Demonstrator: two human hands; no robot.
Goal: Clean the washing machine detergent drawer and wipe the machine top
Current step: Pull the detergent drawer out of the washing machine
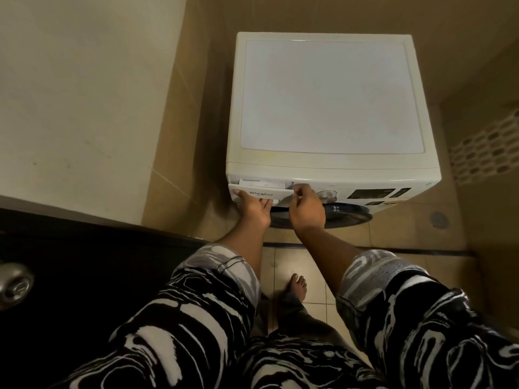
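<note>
One washing machine (331,96), one detergent drawer (261,193), two hands (254,211) (306,210), one doorknob (14,282)

Cream washing machine (331,96), beige tiles (393,237), black door (84,262), black-and-white swirled sleeves (202,313).

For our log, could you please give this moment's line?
detergent drawer: slightly out | left hand: grips front | right hand: grips right end

Beige walls (84,94), tiled floor (283,262), dark door (84,276) with metal knob (14,284)
</note>
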